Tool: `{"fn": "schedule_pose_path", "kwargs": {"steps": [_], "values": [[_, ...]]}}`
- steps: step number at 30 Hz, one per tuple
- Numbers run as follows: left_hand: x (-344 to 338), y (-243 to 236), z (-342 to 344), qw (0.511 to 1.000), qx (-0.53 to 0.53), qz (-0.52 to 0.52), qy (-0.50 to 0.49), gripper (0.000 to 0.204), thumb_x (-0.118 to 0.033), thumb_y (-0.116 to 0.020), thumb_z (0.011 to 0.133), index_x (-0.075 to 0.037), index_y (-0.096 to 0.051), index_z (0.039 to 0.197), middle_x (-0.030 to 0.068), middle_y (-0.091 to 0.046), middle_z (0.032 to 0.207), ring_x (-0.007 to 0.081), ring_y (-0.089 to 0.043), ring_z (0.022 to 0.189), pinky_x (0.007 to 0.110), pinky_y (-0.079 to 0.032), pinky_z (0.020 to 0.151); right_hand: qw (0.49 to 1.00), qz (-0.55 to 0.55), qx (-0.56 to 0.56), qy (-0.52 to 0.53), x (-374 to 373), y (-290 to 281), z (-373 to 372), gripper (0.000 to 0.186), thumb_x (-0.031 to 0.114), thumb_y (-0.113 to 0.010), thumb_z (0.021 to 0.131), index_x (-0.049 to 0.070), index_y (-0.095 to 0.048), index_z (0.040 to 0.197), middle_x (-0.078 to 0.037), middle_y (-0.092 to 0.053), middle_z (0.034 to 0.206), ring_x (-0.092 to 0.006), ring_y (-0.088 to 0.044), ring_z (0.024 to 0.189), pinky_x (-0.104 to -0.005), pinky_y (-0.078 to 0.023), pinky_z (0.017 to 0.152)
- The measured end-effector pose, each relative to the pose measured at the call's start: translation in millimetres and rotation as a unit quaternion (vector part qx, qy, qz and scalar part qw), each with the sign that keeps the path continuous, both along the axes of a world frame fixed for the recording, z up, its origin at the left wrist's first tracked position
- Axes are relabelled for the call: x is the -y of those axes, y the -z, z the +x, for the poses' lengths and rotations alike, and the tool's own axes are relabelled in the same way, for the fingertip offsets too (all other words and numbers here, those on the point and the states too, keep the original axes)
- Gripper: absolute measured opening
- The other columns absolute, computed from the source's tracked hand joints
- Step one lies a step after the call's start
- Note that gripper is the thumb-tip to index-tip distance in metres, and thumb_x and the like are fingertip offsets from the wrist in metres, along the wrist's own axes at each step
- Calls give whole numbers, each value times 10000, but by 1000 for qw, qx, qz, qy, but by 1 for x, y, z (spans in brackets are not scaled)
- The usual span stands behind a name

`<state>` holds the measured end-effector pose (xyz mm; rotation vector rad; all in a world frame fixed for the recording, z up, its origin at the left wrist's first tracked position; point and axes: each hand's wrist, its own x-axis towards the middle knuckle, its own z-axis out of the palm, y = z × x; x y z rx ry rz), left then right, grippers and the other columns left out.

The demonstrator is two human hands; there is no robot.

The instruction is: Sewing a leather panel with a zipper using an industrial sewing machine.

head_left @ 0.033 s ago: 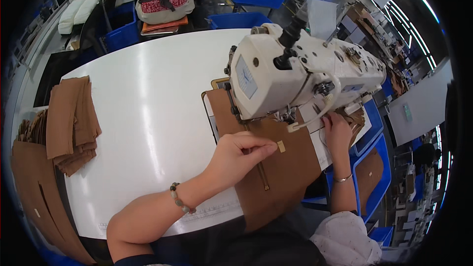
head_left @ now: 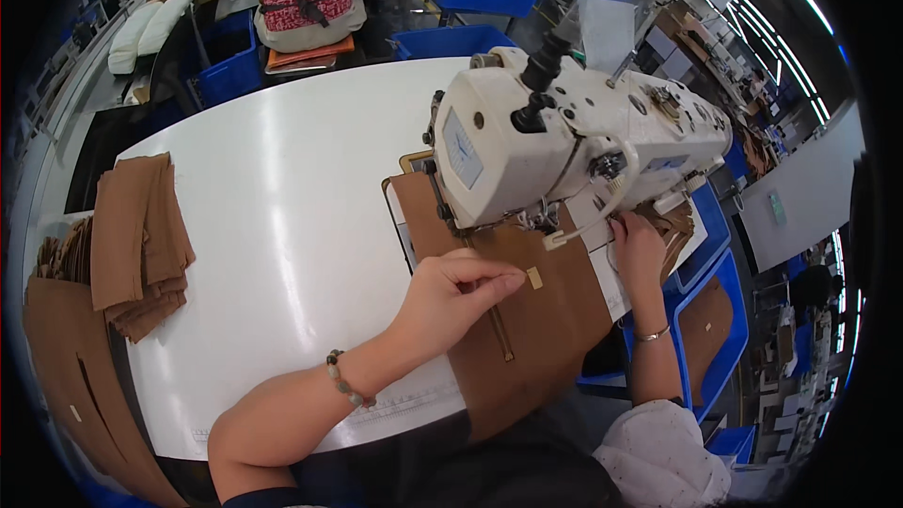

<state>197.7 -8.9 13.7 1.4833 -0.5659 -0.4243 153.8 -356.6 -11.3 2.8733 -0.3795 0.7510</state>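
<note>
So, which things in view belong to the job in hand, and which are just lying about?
Seemingly part of the job:
brown panel, with the left hand over it
pale tag on the panel
white sewing machine, with the right hand beside it

Apparently just lying about:
folded brown stack at left
white padded bundles, upper left
blue bin beyond the table

The tabletop (head_left: 348,150) is white and glossy, with a curved far edge and a ruled scale (head_left: 414,403) along its near rim around five o'clock. At nine o'clock a stack of folded brown fabric (head_left: 141,235) lies on its edge. The pale sewing machine (head_left: 513,146) stands at two; a brown panel (head_left: 569,320) spreads at four — its near end past the rim.
</note>
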Motion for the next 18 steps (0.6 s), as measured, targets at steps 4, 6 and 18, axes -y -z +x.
{"fn": "schedule_pose_path", "kwargs": {"steps": [4,6,18], "values": [[2,9,-1,999,-22,-30,-13,174,-170,-767,925,-54,-797,1051,-19,-601,822,57,-495,768,234,-428,705,999,-26,15,-20,-12,2,6,164,212,-686,906,52,-675,871,-128,-665,868,-333,-677,801,-434,-548,700],[3,11,-3,999,-18,-46,-11,183,-185,-773,920,-61,-799,1051,-22,-605,811,58,-484,740,235,-415,668,999,-33,12,-31,-17,-1,7,167,211,-677,906,54,-671,849,-126,-662,865,-328,-680,805,-428,-554,702],[7,7,-10,986,-110,-126,3,205,-190,-771,927,-39,-788,1065,-43,-610,859,37,-489,752,214,-395,655,709,686,81,-141,-101,-51,-56,310,293,-486,1083,18,-616,1025,-27,-558,737,-122,-522,548,-253,-421,529]]}}
